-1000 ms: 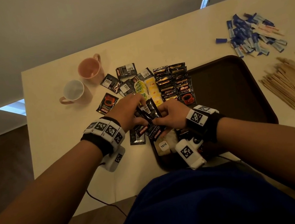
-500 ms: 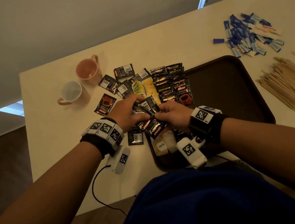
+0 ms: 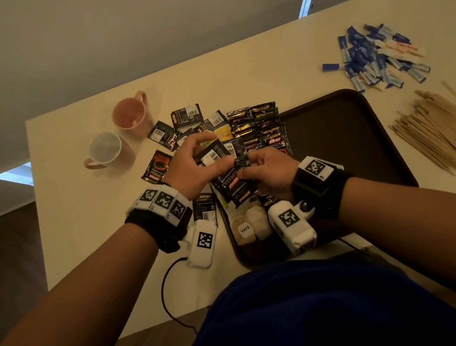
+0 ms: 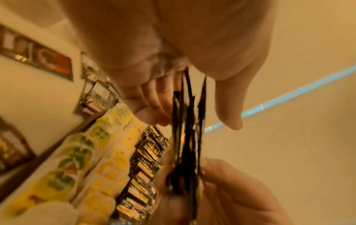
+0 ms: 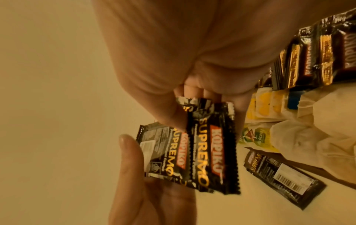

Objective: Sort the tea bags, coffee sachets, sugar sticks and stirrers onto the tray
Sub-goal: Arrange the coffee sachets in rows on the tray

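1. Over the tray's (image 3: 365,130) near-left corner, your left hand (image 3: 189,169) and right hand (image 3: 269,174) both pinch one fan of black coffee sachets (image 3: 228,172), lifted clear of the surface.
2. Handling, judged: light, thin, slick foil; sachets slide apart easily. Pinch the crimped ends, square the edges.
3. Sachet rows (image 3: 256,125) lie along the tray's left edge; tea bags (image 3: 248,224) sit under your wrists.
4. Sugar sticks (image 3: 374,61) and stirrers (image 3: 442,132) lie off the tray's right side.
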